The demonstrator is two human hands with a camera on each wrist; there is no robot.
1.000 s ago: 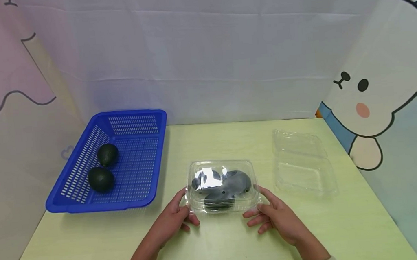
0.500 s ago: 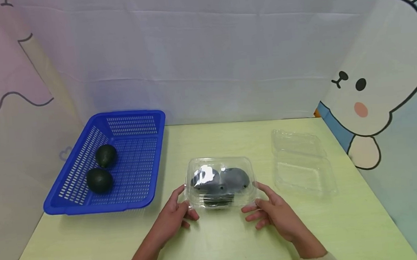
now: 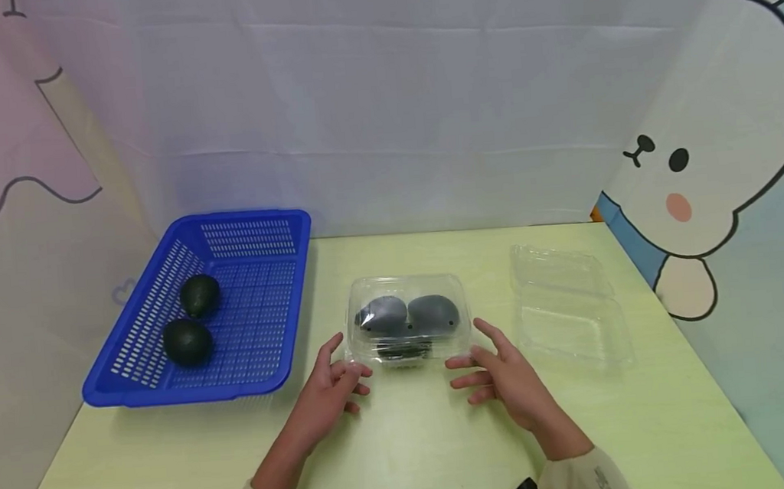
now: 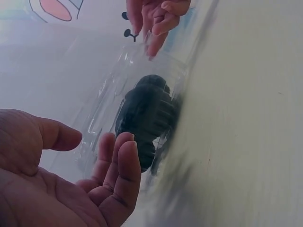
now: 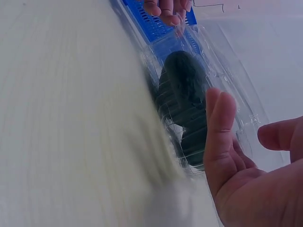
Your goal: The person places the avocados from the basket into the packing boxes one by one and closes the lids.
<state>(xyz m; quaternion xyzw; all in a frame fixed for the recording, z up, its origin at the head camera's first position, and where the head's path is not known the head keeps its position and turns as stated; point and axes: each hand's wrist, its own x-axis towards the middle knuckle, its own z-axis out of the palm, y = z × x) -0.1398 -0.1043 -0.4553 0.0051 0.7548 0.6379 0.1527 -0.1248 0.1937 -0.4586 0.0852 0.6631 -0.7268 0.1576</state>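
Observation:
A clear plastic clamshell box (image 3: 405, 286), its lid down, stands on the table in the middle of the head view. Inside are dark green avocados (image 3: 433, 314). My left hand (image 3: 324, 396) is at the box's near left corner, its fingers spread and gently bent. Opposite it, my right hand (image 3: 513, 381) is at the near right corner with loosely extended fingers. Neither hand grips the box. In the left wrist view, the fingers (image 4: 125, 165) overlap the near end of the box; the right wrist view shows the same of the other hand.
To the left stands a blue plastic basket (image 3: 259, 316) with two avocados (image 3: 188, 341) in it. Another clear clamshell (image 3: 569, 300) lies unfolded on the right of the table. A printed curtain (image 3: 389, 122) hangs behind the table's far edge.
The clamshell box has slid away from me toward the far edge. Both hands have moved forward a little, and their fingers have loosened from its corners.

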